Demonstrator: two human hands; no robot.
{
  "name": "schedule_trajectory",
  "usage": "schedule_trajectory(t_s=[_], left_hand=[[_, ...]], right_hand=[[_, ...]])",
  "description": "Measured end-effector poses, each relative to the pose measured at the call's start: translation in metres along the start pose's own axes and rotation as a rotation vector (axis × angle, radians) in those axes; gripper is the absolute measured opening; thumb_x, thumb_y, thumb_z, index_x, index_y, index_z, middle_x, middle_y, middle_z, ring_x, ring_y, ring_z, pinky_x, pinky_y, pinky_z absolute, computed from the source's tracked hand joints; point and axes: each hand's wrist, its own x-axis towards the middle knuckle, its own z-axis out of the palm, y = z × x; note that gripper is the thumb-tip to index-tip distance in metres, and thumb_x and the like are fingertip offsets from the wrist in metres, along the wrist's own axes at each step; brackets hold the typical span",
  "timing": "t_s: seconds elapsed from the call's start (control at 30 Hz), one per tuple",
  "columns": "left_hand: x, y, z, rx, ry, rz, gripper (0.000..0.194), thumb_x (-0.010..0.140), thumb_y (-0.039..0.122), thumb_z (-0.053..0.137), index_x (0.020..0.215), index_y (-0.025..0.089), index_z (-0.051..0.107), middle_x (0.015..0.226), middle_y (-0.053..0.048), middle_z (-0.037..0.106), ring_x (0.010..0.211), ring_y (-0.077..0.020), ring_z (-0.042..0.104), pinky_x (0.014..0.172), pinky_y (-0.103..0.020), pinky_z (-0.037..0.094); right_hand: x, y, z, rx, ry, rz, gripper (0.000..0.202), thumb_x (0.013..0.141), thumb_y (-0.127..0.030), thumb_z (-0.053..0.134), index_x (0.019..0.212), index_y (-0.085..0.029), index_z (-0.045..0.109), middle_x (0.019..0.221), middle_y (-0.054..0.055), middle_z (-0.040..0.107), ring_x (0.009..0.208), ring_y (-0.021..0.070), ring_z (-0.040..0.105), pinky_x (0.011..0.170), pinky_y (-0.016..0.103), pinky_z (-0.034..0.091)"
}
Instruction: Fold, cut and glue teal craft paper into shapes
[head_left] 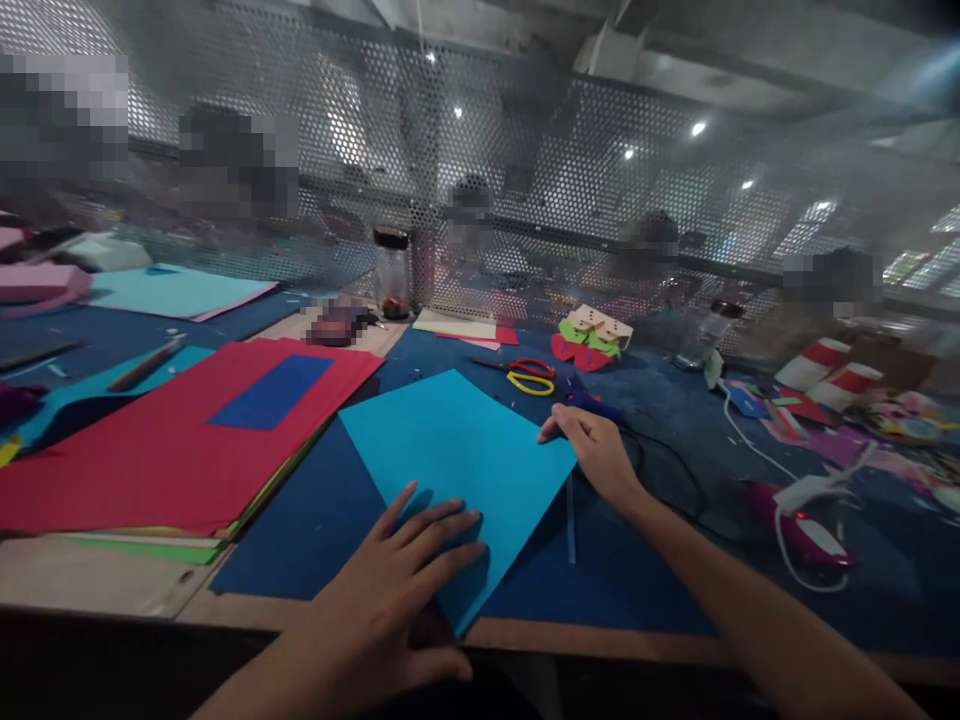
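A bright blue sheet of paper (pixel 457 430) lies turned like a diamond before me, its near corner reaching the table's front edge. My left hand (pixel 420 560) is open, fingers spread flat on the sheet's lower left part. At the right corner, my right hand (pixel 600 445) is closed in a pinch on the paper's edge. Just beyond that hand are scissors (pixel 531 376) with one red and one yellow handle, and a dark blue tool (pixel 592 400), partly hidden. A thin clear strip (pixel 571 520) lies beneath my right wrist.
Red sheets (pixel 157 470) topped by a blue rectangle (pixel 274 392) are stacked at left. Cut paper shapes (pixel 592 335) and a lidded glass jar (pixel 392 275) stand near the mesh partition (pixel 510 130). A white cable (pixel 750 435), a phone-like device (pixel 821 538) and paper scraps lie at right.
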Motion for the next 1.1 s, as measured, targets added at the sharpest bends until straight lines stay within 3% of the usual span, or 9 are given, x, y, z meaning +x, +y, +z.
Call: schedule_trajectory(t_s=[0.1,0.37,0.5,0.6,0.67,0.77,0.87,0.97,1.1], left_hand=[[-0.002,-0.001,-0.001,-0.014,0.003,0.000,0.082,0.085,0.076,0.063,0.153,0.036,0.044,0.159,-0.004,0.049,0.149,-0.0283,0.042,0.129,-0.052,-0.008],[-0.001,0.000,-0.005,-0.102,0.022,-0.050,0.072,0.085,0.066,0.072,0.148,0.037,0.052,0.152,-0.003,0.058,0.144,-0.0273,0.049,0.130,-0.055,0.013],[-0.002,0.005,-0.013,-0.144,0.018,-0.101,0.051,0.092,0.054,0.071,0.139,0.036,0.061,0.147,-0.003,0.063,0.142,-0.0267,0.052,0.127,-0.057,0.025],[-0.004,0.006,-0.013,-0.161,0.050,-0.110,0.032,0.095,0.042,0.069,0.127,0.037,0.069,0.142,-0.001,0.066,0.140,-0.0264,0.054,0.125,-0.057,0.032],[-0.006,0.004,-0.009,-0.182,0.090,-0.095,0.023,0.096,0.034,0.067,0.119,0.036,0.073,0.137,0.000,0.070,0.136,-0.0253,0.058,0.123,-0.054,0.038],[-0.007,-0.001,-0.003,-0.214,0.174,-0.075,0.018,0.098,0.027,0.064,0.109,0.034,0.076,0.127,0.001,0.075,0.128,-0.0227,0.065,0.118,-0.046,0.046],[-0.010,-0.006,0.000,-0.211,0.231,-0.067,0.022,0.097,0.028,0.063,0.115,0.035,0.074,0.122,0.001,0.077,0.123,-0.0220,0.068,0.113,-0.041,0.052],[-0.014,-0.009,0.002,-0.208,0.236,-0.084,0.026,0.096,0.029,0.063,0.118,0.037,0.073,0.120,0.003,0.078,0.122,-0.0224,0.069,0.109,-0.039,0.055],[-0.019,-0.012,0.007,-0.230,0.241,-0.156,0.025,0.097,0.031,0.060,0.118,0.038,0.072,0.122,0.002,0.077,0.123,-0.0228,0.068,0.109,-0.040,0.056]], right_hand=[[-0.001,0.002,-0.002,0.007,0.004,-0.008,0.051,0.101,-0.058,0.051,0.075,-0.021,0.073,0.079,0.004,0.077,0.079,0.0204,0.071,0.079,0.031,0.050],[-0.006,-0.005,-0.003,0.056,-0.045,-0.025,0.053,0.100,-0.060,0.050,0.073,-0.018,0.070,0.072,0.004,0.074,0.071,0.0177,0.068,0.071,0.028,0.050],[-0.002,-0.005,-0.010,0.101,-0.059,0.012,0.053,0.101,-0.063,0.046,0.086,-0.018,0.069,0.080,0.004,0.075,0.063,0.0146,0.065,0.060,0.025,0.049],[0.010,0.003,-0.023,0.084,0.019,0.003,0.049,0.102,-0.060,0.042,0.100,-0.018,0.066,0.092,0.006,0.075,0.058,0.0129,0.065,0.058,0.025,0.051],[0.021,0.013,-0.037,-0.055,0.117,-0.014,0.039,0.102,-0.051,0.046,0.103,-0.018,0.065,0.093,0.006,0.075,0.064,0.0141,0.068,0.067,0.027,0.054],[0.036,0.031,-0.061,-0.492,0.210,0.026,0.021,0.097,-0.033,0.056,0.110,-0.020,0.066,0.101,0.006,0.075,0.084,0.0177,0.070,0.079,0.030,0.052],[0.041,0.048,-0.077,-0.886,0.062,0.065,0.021,0.099,-0.030,0.053,0.109,-0.020,0.069,0.110,0.008,0.073,0.099,0.0208,0.067,0.084,0.031,0.048],[0.040,0.058,-0.080,-1.002,-0.027,0.075,0.024,0.099,-0.035,0.057,0.113,-0.021,0.071,0.117,0.010,0.071,0.107,0.0253,0.063,0.086,0.034,0.047],[0.038,0.063,-0.070,-1.104,-0.043,0.060,0.031,0.098,-0.034,0.061,0.123,-0.018,0.068,0.125,0.014,0.067,0.116,0.0309,0.057,0.092,0.040,0.045]])
